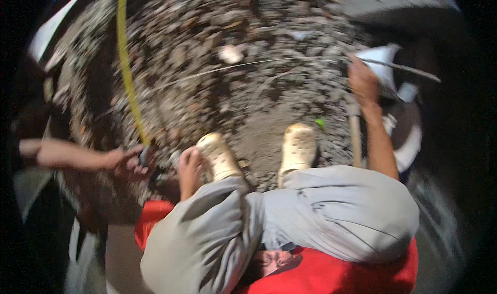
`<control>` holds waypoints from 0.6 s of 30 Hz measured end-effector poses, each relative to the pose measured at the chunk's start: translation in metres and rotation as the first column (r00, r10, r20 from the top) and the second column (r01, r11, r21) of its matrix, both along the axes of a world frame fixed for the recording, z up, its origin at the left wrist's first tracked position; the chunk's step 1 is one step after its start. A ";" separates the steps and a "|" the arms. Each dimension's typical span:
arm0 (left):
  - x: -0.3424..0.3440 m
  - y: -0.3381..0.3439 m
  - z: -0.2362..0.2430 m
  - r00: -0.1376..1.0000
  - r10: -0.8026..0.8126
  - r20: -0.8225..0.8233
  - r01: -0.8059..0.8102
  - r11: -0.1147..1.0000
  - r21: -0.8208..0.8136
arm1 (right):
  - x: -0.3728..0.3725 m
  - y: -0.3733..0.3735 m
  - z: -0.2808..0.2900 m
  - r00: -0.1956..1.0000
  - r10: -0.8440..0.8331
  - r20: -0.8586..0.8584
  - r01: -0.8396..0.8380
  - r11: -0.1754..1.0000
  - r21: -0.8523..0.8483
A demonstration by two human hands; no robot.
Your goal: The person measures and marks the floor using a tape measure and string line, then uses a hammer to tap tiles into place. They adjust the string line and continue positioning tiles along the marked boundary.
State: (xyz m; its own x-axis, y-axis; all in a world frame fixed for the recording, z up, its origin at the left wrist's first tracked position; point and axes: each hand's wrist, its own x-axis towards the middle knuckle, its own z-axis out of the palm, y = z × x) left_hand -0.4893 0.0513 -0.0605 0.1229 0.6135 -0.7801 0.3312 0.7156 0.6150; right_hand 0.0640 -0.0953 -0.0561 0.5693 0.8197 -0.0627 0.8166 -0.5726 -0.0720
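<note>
My left hand (190, 164) hangs beside my cream clog (215, 151), its fingers loosely bent and slightly apart, holding nothing visible. My right hand (365, 82) is closed on a thin stick (419, 72) in front of a white container (387, 72), where a pale string (248, 64) stretches leftward across the gravel. Another person's hand (127, 163) grips a dark tape-measure case (144, 157) at the left, with its yellow blade (129, 87) running out toward the top.
Loose gravel (207, 25) surrounds my clogs, with a dirt patch (259, 138) between them. A wooden handle (355, 141) lies beside my right forearm, near a pale curved object (409, 144). A grey slab (393, 4) is at the upper right, a green scrap (320, 123) beside my right clog.
</note>
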 end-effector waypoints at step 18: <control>0.013 0.000 0.013 0.991 0.122 0.063 -0.118 0.991 -0.061 | 0.016 0.005 -0.001 0.992 0.083 0.099 -0.075 0.994 -0.079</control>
State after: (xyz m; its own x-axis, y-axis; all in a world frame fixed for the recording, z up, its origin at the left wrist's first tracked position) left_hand -0.4766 0.0513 -0.0475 0.1036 0.5821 -0.8065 0.2005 0.7820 0.5902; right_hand 0.0796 -0.0902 -0.0573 0.5098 0.8574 -0.0710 0.8602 -0.5069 0.0547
